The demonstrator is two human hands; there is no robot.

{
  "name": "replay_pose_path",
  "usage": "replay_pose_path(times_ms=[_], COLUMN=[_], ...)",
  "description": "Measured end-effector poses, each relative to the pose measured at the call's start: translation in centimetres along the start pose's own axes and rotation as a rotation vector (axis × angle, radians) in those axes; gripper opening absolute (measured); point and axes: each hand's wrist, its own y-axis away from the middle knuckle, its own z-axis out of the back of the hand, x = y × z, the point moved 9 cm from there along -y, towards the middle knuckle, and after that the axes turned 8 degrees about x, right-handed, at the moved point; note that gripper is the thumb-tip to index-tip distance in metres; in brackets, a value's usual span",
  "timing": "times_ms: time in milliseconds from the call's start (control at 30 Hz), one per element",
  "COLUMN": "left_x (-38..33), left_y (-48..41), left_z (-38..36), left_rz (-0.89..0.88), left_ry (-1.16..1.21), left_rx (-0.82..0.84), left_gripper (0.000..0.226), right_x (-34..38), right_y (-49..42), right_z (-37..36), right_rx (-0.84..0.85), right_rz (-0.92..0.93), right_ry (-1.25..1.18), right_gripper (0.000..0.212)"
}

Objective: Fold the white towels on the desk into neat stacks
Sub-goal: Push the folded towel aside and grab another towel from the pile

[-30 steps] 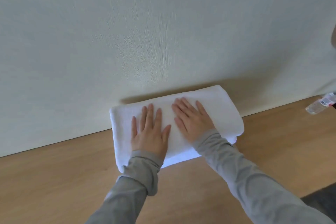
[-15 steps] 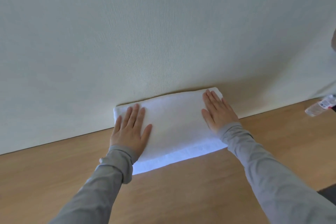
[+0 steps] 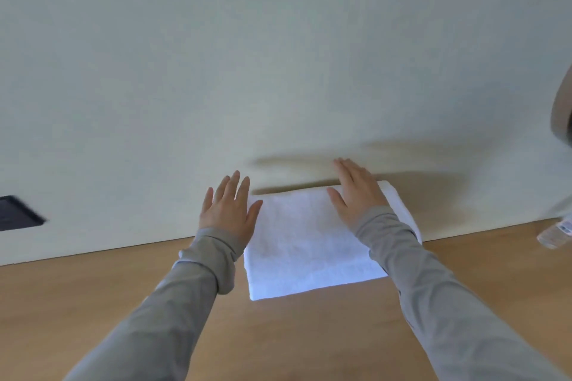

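Plain grey long sleeves (image 3: pixel 173 303) are bunching into loose cuffs behind the bare left hand (image 3: pixel 229 212) and right hand (image 3: pixel 360 195)

Pale wall (image 3: pixel 278 56) behind; dark rectangular panel (image 3: pixel 18 213) on it at left; clear bottle (image 3: pixel 557 233) at right edge.
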Motion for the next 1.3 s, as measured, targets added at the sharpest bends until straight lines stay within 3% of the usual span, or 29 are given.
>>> replay_pose_path(times_ms=[200, 400, 833, 1067, 1300], left_x=[7.1, 19.0, 51.4, 63.6, 73.5], left_y=[4.4, 12.6, 44.4, 59.6, 62.7], left_z=[6.4, 13.0, 27.2, 28.0, 25.2], left_rz=[0.092, 0.235, 0.690, 0.918, 1.017], left_ry=[-0.050, -0.047, -0.098, -0.112, -0.071], left_rx=[-0.083, -0.173, -0.442, -0.522, -0.490], left_gripper=[0.058, 0.058, 0.052, 0.045, 0.051], right_x=[10.0, 23.7, 71.0, 89.9, 98.8], right_y=[0.5, 1.8, 12.8, 19.5, 17.8], right_z=[3.6, 6.9, 7.3, 4.4, -1.6], right_rx=[-0.050, -0.127, -0.233, -0.188, -0.111], right_rz=[0.112, 0.264, 0.818, 1.051, 1.092], right_ry=[0.083, 0.133, 0.007, -0.032, -0.021], right_gripper=[0.057, 0.056, 0.051, 0.052, 0.051])
